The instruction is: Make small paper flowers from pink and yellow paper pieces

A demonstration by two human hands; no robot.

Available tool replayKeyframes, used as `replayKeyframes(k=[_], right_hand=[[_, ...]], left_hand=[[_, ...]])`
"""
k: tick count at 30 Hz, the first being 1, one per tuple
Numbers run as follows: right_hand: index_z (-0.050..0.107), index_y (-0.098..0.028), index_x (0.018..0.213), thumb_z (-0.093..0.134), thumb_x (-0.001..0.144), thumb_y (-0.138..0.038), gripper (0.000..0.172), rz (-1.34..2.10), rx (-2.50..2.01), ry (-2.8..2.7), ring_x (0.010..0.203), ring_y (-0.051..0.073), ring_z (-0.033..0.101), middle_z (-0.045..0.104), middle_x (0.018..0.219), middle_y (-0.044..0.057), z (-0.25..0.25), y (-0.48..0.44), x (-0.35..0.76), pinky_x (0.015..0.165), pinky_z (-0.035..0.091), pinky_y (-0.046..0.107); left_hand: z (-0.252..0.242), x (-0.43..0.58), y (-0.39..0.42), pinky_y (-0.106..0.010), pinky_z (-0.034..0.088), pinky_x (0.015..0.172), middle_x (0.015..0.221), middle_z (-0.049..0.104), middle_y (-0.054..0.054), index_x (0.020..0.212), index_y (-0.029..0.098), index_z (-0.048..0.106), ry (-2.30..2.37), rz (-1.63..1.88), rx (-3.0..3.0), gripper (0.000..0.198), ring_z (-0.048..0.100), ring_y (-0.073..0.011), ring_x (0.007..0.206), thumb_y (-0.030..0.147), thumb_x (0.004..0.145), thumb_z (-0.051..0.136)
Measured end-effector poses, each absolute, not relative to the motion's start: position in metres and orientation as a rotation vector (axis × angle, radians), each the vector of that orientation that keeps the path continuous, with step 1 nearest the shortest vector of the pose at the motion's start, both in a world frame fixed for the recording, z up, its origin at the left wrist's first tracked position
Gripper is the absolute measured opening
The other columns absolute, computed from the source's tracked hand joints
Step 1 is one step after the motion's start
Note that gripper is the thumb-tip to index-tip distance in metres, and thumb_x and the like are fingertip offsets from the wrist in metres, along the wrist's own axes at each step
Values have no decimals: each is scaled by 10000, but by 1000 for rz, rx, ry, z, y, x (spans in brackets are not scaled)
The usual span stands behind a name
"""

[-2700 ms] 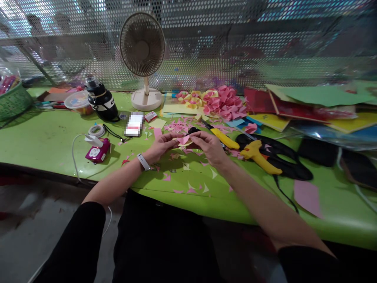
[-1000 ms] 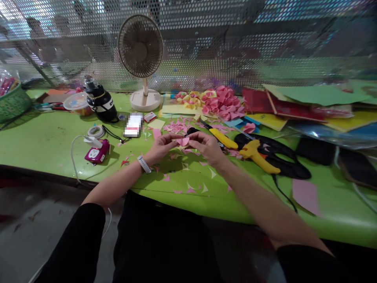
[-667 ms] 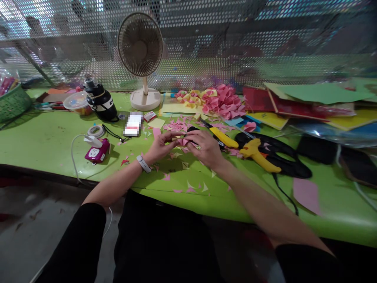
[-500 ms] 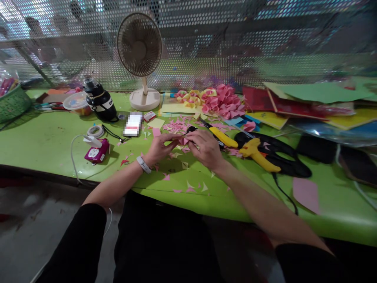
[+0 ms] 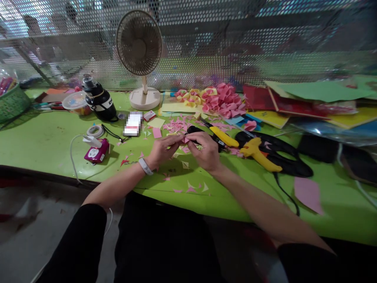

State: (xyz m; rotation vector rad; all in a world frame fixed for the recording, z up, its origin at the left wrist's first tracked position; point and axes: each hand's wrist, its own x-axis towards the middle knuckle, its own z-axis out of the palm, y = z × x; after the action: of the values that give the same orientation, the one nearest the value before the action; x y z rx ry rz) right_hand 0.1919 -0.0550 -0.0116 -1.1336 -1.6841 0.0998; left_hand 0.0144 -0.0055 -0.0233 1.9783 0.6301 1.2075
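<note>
A small piece of pink paper (image 5: 184,139) is pinched between the fingertips of both hands, held just above the green table (image 5: 165,192). My left hand (image 5: 164,150) grips it from the left, and a white band circles that wrist. From the right, my right hand (image 5: 204,151) closes on it with thumb and forefinger; the fingers partly cover the paper. Pink and pale yellow paper scraps (image 5: 176,125) lie around and below the hands. Just right of my right hand is a yellow-handled tool (image 5: 225,136). A heap of folded pink paper pieces (image 5: 225,101) lies beyond.
A fan (image 5: 144,98) stands at the back, with a black bottle (image 5: 101,103) to its left. A phone (image 5: 133,124) and a purple power adapter (image 5: 97,151) lie left. At right are a yellow glue gun (image 5: 260,155) with its cord and stacked coloured sheets (image 5: 318,94).
The fingers of my right hand have shifted slightly and curled closer around the pink paper. Both hands stay in nearly the same place, still together.
</note>
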Motion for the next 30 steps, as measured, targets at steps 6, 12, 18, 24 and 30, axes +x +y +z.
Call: replayKeyframes(k=[6, 12, 18, 24, 30], right_hand=[[738, -243, 947, 629, 902, -394, 192, 461, -1165, -1423, 973, 231, 673, 724, 1008, 71, -11, -61, 184, 911, 556, 411], [770, -235, 1010, 673, 884, -403, 232, 634, -1119, -1356, 1063, 241, 661, 711, 1112, 86, -12, -67, 175, 972, 548, 438], [733, -248, 1105, 699, 844, -381, 296, 733, -1099, -1306, 1081, 245, 665, 707, 1171, 70, -7, -55, 194, 973, 555, 460], [720, -242, 1008, 685, 799, -308, 222, 976, -1074, -1099, 1000, 216, 704, 743, 1047, 39, -5, -45, 202, 975, 556, 430], [690, -233, 1047, 709, 786, -333, 280, 1052, -1067, -1086, 965, 209, 716, 737, 1030, 38, -4, -47, 196, 894, 593, 393]], left_hand=[[-29, 20, -9, -416, 499, 1085, 1267, 690, -73, 1163, 253, 727, 619, 1240, 1970, 280, 643, -196, 1185, 231, 903, 623], [-31, 21, -7, -416, 507, 1062, 1220, 687, -93, 1110, 249, 754, 635, 1287, 1909, 243, 634, -203, 1151, 239, 889, 654], [-22, 19, -2, -397, 591, 895, 1082, 730, -74, 1001, 214, 778, 621, 1184, 1365, 270, 696, -188, 965, 381, 789, 775], [-15, 17, 1, -269, 582, 772, 942, 741, -38, 877, 166, 736, 643, 1102, 923, 288, 727, -175, 931, 351, 694, 859], [-19, 20, 0, -281, 592, 747, 921, 732, -22, 904, 160, 733, 653, 1076, 1007, 303, 714, -132, 809, 351, 700, 850]])
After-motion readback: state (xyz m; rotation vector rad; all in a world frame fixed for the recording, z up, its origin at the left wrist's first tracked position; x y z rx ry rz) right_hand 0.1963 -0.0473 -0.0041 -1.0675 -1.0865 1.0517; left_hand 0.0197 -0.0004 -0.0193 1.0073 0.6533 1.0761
